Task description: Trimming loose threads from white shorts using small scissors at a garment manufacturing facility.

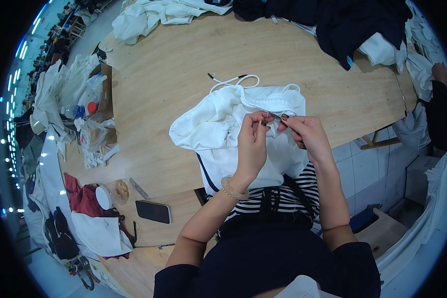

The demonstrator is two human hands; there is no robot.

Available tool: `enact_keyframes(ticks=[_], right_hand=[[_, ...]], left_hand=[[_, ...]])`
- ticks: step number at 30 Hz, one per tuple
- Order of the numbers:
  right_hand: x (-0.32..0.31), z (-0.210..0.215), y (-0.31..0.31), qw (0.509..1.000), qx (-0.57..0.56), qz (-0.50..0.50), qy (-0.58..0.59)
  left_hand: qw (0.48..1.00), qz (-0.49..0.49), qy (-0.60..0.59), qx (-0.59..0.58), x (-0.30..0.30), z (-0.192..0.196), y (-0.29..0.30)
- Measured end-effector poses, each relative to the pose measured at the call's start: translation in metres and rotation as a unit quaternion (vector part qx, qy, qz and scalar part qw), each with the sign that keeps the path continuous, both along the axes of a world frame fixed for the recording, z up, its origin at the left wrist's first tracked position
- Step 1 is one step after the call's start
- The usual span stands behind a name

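A white garment lies bunched over the table's near edge and my lap, with a white drawstring with dark tips looping out at its far side. Above its gathered edge, my two hands meet almost fingertip to fingertip. My left hand is closed in a pinch; what sits between its fingers is too small to make out. Closed round a thin, dark, pointed tool, which looks like small thread snips, is my right hand. Its fingers hide most of the tool.
White clothes and dark navy clothes are heaped along the far edge. To the left stand a cardboard box with plastic bottles, a phone, a white-lidded jar and maroon cloth. Another person's hand shows far right.
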State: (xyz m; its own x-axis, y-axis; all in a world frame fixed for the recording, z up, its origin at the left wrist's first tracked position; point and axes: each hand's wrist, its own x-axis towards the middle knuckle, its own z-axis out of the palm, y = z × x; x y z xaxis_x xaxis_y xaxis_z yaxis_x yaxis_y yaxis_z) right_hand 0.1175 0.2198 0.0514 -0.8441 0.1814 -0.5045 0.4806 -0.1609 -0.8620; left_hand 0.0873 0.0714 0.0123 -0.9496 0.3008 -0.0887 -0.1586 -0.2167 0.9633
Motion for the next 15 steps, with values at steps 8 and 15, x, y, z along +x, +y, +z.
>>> enact_keyframes(ticks=[8, 15], right_hand=[[-0.0013, 0.0055, 0.0001, 1.0, -0.007, 0.007, 0.001], [-0.0022, -0.0013, 0.0016, 0.999, -0.038, 0.006, -0.004]], left_hand=[[0.999, 0.002, 0.044, -0.012, 0.0014, -0.0057, -0.0001], [0.998, 0.002, 0.058, -0.029, 0.0028, -0.0031, 0.001]])
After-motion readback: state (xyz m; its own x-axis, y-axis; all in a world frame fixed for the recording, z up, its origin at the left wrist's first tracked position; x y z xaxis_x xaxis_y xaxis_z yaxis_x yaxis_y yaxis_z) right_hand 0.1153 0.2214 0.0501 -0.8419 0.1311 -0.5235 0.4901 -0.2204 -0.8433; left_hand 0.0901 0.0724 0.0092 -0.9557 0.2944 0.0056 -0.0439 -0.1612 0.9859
